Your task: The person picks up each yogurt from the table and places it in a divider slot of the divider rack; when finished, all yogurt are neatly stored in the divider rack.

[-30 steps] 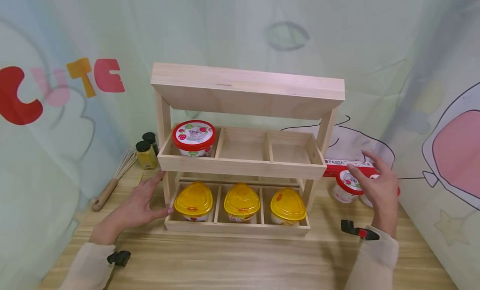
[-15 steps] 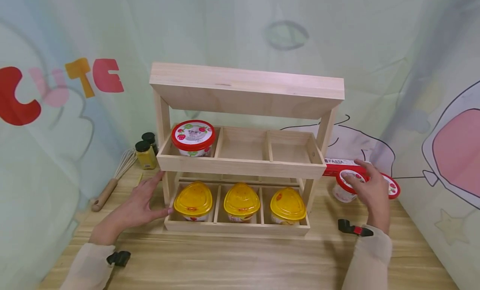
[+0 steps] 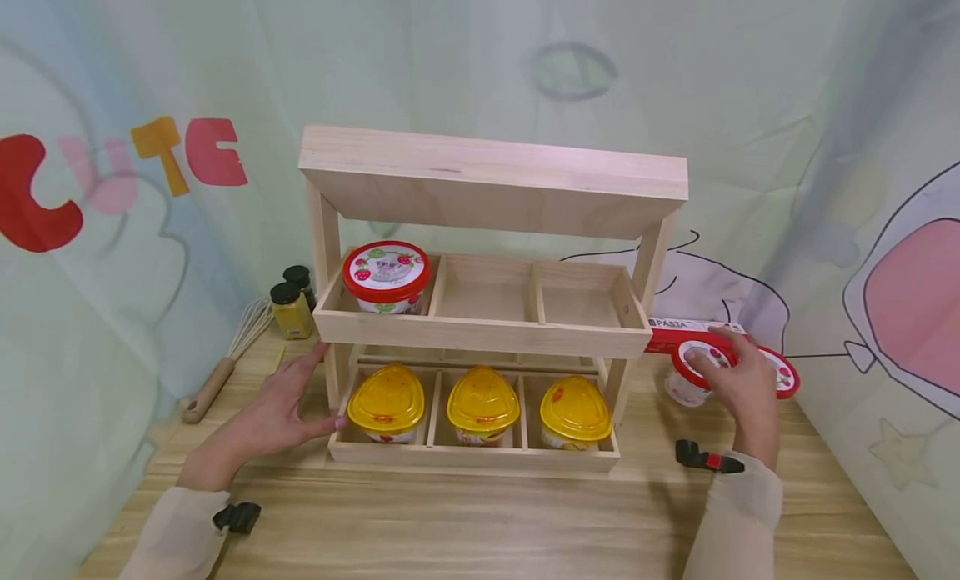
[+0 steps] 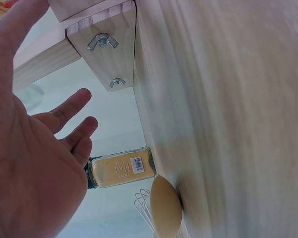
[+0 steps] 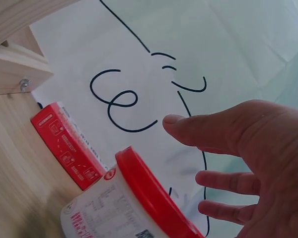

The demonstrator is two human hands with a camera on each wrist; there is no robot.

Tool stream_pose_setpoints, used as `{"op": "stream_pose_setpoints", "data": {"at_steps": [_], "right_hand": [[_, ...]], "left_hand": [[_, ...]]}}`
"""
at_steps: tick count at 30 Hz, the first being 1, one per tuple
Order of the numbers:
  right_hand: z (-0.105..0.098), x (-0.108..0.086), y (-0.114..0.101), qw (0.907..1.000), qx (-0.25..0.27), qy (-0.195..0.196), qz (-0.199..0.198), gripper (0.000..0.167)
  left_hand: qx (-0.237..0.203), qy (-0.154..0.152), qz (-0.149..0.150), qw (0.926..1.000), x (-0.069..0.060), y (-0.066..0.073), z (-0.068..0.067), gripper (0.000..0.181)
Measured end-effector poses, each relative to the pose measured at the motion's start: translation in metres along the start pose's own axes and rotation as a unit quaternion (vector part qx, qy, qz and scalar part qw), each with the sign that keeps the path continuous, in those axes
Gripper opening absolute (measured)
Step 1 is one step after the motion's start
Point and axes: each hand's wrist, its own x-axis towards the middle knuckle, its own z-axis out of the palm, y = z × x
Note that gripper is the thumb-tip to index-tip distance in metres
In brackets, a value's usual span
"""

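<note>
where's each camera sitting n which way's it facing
Head: on the head, looking forward and down at the wooden rack; left hand, right hand and sleeves show.
Left wrist: on that wrist, looking at the rack's side, yellow jar and whisk; left hand shows.
Right wrist: on that wrist, looking at a red-lidded tub and red box; right hand shows.
Shared: red box, in head and right wrist.

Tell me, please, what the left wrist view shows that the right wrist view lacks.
Only the left wrist view shows the left hand, a yellow-filled clear jar and a wooden-handled wire whisk.
Only the right wrist view shows the right hand, a round white red-lidded tub and an oblong red box.
Both share the pale wooden rack and wood-grain tabletop.
</note>
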Motion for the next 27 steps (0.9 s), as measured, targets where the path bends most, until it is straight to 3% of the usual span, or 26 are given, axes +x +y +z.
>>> {"op": "stream_pose_setpoints", "data": {"at_steps": [15, 22, 27], "right_hand": [[0.016, 0.012, 0.013, 0.9996, -0.013, -0.025, -0.006, 0.08], [0.022, 0.016, 0.023, 0.9987, -0.021, -0.011, -0.045, 0.077], [0.024, 0.018, 0.025, 0.9986, -0.021, -0.009, -0.047, 0.075]], "left_hand": [[0.004, 0.003, 0.0, 1.0, 0.001, 0.001, 0.0, 0.12], [0.0, 0.003, 0.0, 1.0, 0.001, 0.001, -0.001, 0.119], [0.0, 0.004, 0.0, 1.0, 0.001, 0.0, 0.001, 0.118]]}}
